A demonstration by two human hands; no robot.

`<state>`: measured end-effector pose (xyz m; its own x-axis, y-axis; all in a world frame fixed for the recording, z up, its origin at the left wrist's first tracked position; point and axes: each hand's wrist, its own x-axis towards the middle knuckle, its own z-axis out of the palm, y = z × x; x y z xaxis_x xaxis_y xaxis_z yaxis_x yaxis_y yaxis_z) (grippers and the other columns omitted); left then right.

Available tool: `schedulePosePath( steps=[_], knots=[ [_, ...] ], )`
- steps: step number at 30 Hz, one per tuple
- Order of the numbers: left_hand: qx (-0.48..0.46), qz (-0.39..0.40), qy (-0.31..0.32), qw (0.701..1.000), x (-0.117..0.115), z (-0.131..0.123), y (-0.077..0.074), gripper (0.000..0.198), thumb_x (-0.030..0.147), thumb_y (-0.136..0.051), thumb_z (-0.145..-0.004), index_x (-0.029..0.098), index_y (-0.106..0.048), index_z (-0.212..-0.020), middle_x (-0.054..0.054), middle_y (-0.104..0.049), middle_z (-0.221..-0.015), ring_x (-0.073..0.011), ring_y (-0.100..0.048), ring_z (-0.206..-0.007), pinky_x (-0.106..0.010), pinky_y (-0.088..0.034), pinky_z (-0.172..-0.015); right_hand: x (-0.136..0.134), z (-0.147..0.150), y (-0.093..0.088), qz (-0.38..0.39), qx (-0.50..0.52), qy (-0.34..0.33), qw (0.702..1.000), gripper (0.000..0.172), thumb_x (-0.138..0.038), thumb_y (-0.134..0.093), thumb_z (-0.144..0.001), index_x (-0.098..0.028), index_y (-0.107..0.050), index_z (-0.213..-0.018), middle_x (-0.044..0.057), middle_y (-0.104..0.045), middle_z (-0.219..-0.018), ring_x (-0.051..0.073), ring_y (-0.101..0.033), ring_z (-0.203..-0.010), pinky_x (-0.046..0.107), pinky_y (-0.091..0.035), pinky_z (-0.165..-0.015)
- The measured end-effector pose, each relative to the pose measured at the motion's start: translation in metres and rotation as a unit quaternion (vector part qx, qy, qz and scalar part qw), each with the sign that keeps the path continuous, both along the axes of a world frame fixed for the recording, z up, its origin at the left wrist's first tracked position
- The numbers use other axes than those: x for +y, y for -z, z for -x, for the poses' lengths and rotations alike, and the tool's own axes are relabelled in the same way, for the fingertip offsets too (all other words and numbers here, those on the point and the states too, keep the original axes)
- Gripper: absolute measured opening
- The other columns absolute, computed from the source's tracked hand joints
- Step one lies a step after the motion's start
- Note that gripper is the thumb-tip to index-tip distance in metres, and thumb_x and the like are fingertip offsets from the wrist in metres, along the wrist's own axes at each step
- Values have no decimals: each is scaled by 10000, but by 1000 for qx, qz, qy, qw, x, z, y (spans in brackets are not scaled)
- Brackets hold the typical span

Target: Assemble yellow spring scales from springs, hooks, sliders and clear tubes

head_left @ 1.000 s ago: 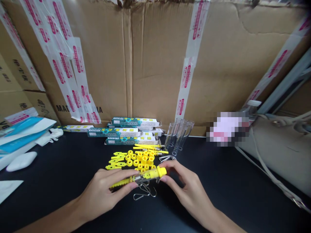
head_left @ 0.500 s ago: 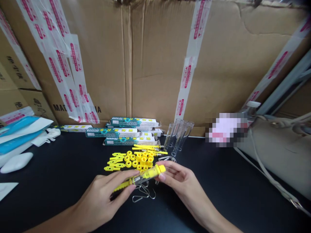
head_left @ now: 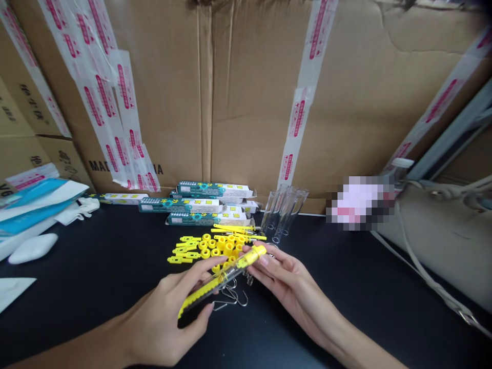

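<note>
Both my hands are on a clear plastic tube (head_left: 231,268) with a yellow end cap (head_left: 256,252) and a yellow toothed strip (head_left: 200,293) showing at its lower left. The tube slants up to the right. My right hand (head_left: 294,274) pinches the capped end between thumb and fingers. My left hand (head_left: 172,307) is loosely curled round the lower part, its thumb off the tube. Metal hooks (head_left: 230,297) lie beneath. Just beyond are yellow rings and sleeves (head_left: 228,249), flat yellow tabs (head_left: 186,250) and long yellow rods with metal ends (head_left: 232,228).
Behind the parts lie several printed cartons (head_left: 192,205), with clear tubes (head_left: 284,212) standing beside them. A large cardboard box (head_left: 246,102) walls off the back. Blue-and-white packets (head_left: 42,205) and a white rounded object (head_left: 34,249) sit left; a beige bag (head_left: 446,246) is right.
My left thumb has come off the tube, and more of the yellow toothed strip shows. The capped end has risen slightly, tilting the tube more steeply.
</note>
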<state>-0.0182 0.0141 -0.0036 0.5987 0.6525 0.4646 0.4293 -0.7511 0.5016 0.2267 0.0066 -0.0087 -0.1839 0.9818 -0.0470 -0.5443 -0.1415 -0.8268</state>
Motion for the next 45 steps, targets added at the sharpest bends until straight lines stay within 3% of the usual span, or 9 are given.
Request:
schedulePosePath(
  steps=[5, 10, 15, 23, 29, 34, 37, 39, 45],
  knots=[
    [14, 50, -18, 999, 0, 0, 6, 719, 193, -649, -810, 305, -346, -1452, -22, -701, -1163, -173, -710, -1007, -228, -594, -856, 2, -3, -2, -1, 3, 21, 1000, 332, -234, -780, -833, -163, -720, -1152, 83, -739, -1156, 207, -682, -1101, 374, -472, -1088],
    [-8, 92, 4, 996, -1, 7, 8, 700, 169, -589, -831, 300, -361, -1480, -87, -645, -1281, -212, -669, -1093, -167, -616, -641, 4, -8, -4, -11, 1, 50, 999, 357, -236, -768, -839, -175, -710, -1186, 75, -740, -1159, 214, -682, -1104, 389, -458, -1105],
    [27, 26, 52, 998, -1, 12, 1, 646, 176, -548, -898, 307, -351, -1499, -64, -664, -1286, -209, -690, -1074, -292, -559, -953, 8, -12, -1, -2, 11, 58, 998, 351, -235, -782, -822, -178, -724, -1164, 69, -748, -1138, 214, -654, -1156, 372, -439, -1122],
    [113, 39, 128, 985, 1, 13, -9, 755, 162, -541, -947, 335, -153, -1571, -32, -416, -1555, -229, -468, -1370, -348, -412, -1100, 9, -15, 0, -1, 24, 64, 998, 341, -214, -793, -808, -186, -736, -1143, 61, -766, -1074, 197, -695, -1057, 358, -440, -1114],
    [81, 140, 179, 971, 1, 11, -7, 878, -46, -400, -864, 397, -113, -1565, -33, -373, -1576, -157, -718, -1000, -159, -609, -759, 9, -14, 2, 9, 52, 50, 997, 340, -215, -789, -800, -188, -737, -1135, 60, -762, -1086, 197, -687, -1076, 351, -423, -1121],
    [83, 151, 162, 972, 5, 9, 6, 871, -42, -387, -866, 439, -144, -1550, -24, -441, -1522, -82, -731, -720, -188, -604, -791, 9, -16, 5, 15, 58, 52, 997, 395, -231, -793, -797, -209, -713, -1184, 55, -744, -1145, 195, -674, -1095, 362, -427, -1109],
    [94, 128, 174, 972, 7, 9, 7, 842, -47, -346, -875, 385, -132, -1565, -40, -503, -1466, -77, -724, -733, -182, -598, -798, 9, -17, 5, 3, 57, 51, 997, 435, -233, -797, -796, -211, -695, -1218, 58, -747, -1137, 186, -684, -1059, 354, -447, -1082],
    [123, 87, 182, 972, 10, 11, 4, 830, -63, -297, -879, 347, -103, -1575, -66, -441, -1521, -78, -719, -785, -206, -579, -874, 9, -18, 4, -5, 56, 50, 997, 448, -226, -797, -798, -218, -689, -1233, 59, -749, -1132, 186, -690, -1042, 352, -460, -1063],
    [266, -73, 194, 941, 13, 15, -7, 944, -119, -260, -753, 198, 79, -1575, -97, -366, -1578, -189, -595, -1227, -411, -384, -1133, 10, -18, 5, -6, 57, 46, 997, 451, -181, -797, -799, -218, -691, -1236, 67, -732, -1196, 196, -664, -1117, 353, -433, -1089]
  ],
)
